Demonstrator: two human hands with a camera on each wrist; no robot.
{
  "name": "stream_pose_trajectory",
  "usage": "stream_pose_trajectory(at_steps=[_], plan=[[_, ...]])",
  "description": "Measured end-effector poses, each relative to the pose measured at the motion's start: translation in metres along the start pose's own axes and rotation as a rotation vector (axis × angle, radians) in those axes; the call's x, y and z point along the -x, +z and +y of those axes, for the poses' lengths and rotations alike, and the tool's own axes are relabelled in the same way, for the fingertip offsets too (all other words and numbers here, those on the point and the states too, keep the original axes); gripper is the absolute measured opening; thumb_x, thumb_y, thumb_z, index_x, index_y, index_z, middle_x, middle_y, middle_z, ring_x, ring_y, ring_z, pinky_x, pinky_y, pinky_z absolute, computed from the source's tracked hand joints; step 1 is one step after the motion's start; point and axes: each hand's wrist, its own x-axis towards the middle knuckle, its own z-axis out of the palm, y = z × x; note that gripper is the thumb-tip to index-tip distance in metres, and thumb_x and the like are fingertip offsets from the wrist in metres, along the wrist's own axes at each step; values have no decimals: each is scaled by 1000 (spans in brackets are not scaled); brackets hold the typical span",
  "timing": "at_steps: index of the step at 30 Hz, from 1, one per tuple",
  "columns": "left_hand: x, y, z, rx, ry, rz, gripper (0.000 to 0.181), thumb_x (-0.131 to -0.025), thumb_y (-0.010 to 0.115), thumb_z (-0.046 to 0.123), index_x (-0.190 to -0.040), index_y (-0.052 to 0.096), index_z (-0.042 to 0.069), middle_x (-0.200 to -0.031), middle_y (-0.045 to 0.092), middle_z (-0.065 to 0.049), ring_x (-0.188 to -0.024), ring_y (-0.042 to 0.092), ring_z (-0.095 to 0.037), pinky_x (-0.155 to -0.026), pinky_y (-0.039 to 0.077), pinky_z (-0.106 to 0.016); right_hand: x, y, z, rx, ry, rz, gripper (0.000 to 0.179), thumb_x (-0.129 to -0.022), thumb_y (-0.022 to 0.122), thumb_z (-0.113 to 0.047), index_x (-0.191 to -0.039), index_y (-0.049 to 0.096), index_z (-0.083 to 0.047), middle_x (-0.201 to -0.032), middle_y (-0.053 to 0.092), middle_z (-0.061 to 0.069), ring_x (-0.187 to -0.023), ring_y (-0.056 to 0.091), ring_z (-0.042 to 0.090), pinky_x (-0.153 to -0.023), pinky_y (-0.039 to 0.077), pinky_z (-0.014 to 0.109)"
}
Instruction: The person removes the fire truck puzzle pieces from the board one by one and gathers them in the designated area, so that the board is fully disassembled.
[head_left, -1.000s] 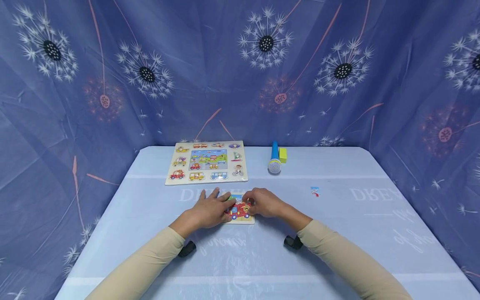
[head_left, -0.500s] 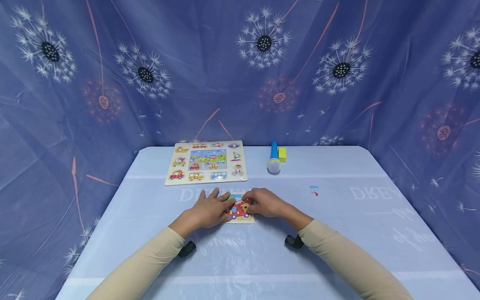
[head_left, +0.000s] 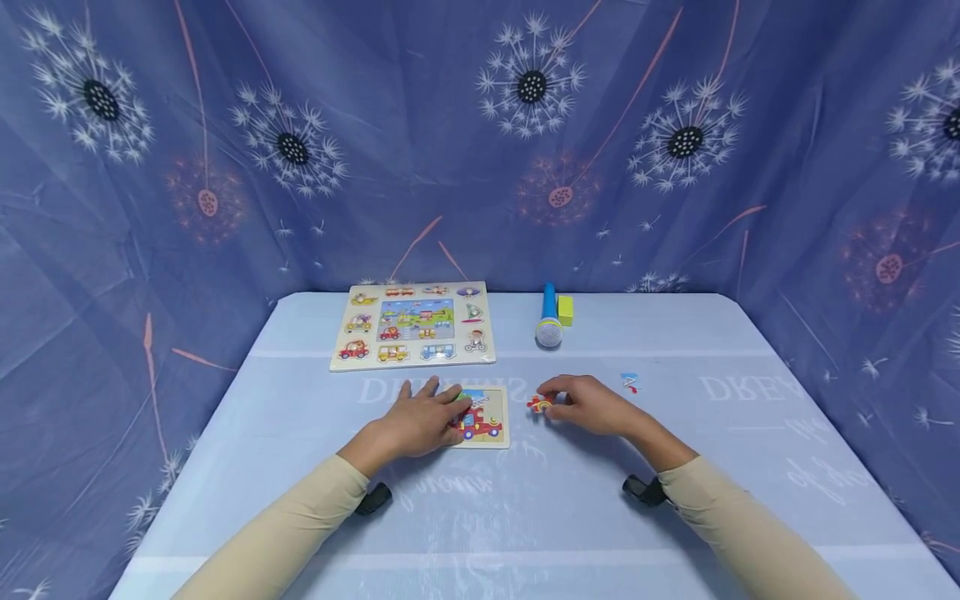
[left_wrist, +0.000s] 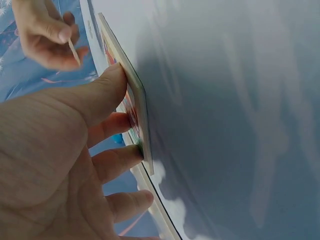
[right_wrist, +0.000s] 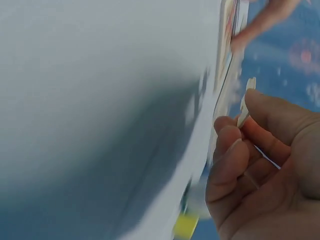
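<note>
In the head view a small jigsaw board (head_left: 505, 417) with a red fire truck picture lies mid-table. My left hand (head_left: 422, 419) rests across its left part, fingers spread. From the left wrist view, the thumb (left_wrist: 112, 82) and fingertips press on the board (left_wrist: 141, 95). Just to the right of the board, my right hand (head_left: 592, 406) pinches a red and yellow puzzle piece (head_left: 536, 404) between thumb and fingers. The right wrist view shows this piece (right_wrist: 244, 114) edge-on, above the table. Bare backing shows at the board's upper right. Another piece (head_left: 629, 382), blue with white and red, lies beyond the right hand.
A larger vehicle peg puzzle (head_left: 340, 333) lies behind the left hand. Further right at the back are a blue toy microphone (head_left: 549, 321) and a yellow block (head_left: 566, 311). Patterned blue cloth (head_left: 420, 150) walls in the table's back and sides.
My right hand has lifted the red and yellow piece off the small board and carried it to the right, baring the backing there. The left hand stays in place.
</note>
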Motion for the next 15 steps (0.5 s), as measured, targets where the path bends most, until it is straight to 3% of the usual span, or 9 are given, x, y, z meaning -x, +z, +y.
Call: stream_pose_trajectory(at_steps=[8,15], plan=[[3,-4,2,11,2,7,62,-100,61,48,-156,46,25,-164,36,-3,-153,22,-41,-114,17,-74,57,-47,59,75,109,100,30,-95,71,-13,-125,68,-7,-112,69,6,-86,60,16,-73,49,31],[3,-4,4,15,2,2,62,-100,62,47,-155,46,24,-164,36,-3,-154,23,-41,-114,17,-74,82,-58,86,107,156,110,32,-93,76,-17,-123,69,-7,-105,67,3,-91,59,17,-74,49,34]])
